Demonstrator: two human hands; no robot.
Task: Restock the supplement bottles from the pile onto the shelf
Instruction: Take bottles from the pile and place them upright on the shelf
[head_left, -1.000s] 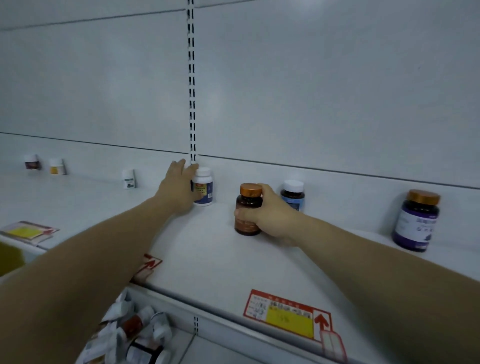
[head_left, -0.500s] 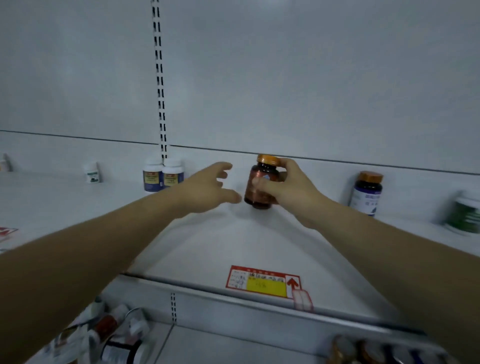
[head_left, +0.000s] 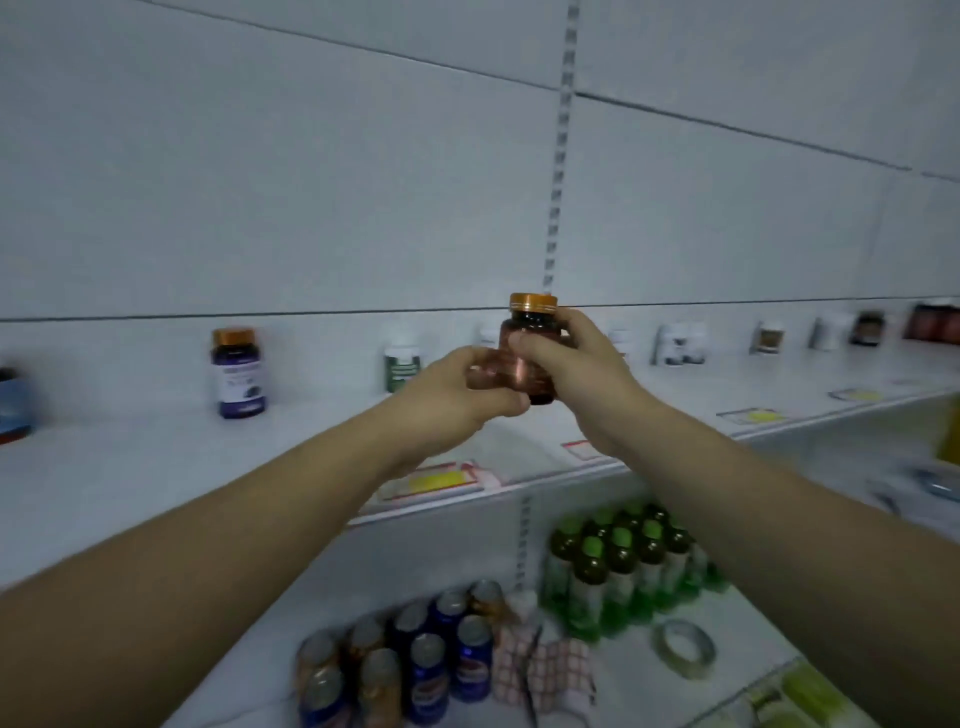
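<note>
GRIP: right hand (head_left: 576, 374) fingers curl around amber bottle (head_left: 530, 358); left hand (head_left: 457, 395) pinches its lower side | POSITION: bottle upright, held above shelf (head_left: 130, 467) | PROGRESS: several bottles, including purple-label bottle (head_left: 238, 373), shelved; this one unplaced; pile not visible.

Bottle (head_left: 530, 358) between both hands, above shelf (head_left: 156, 467).

left hand (head_left: 447, 400) bare | right hand (head_left: 582, 374) bare | forearms unsleeved | no jewellery visible
</note>
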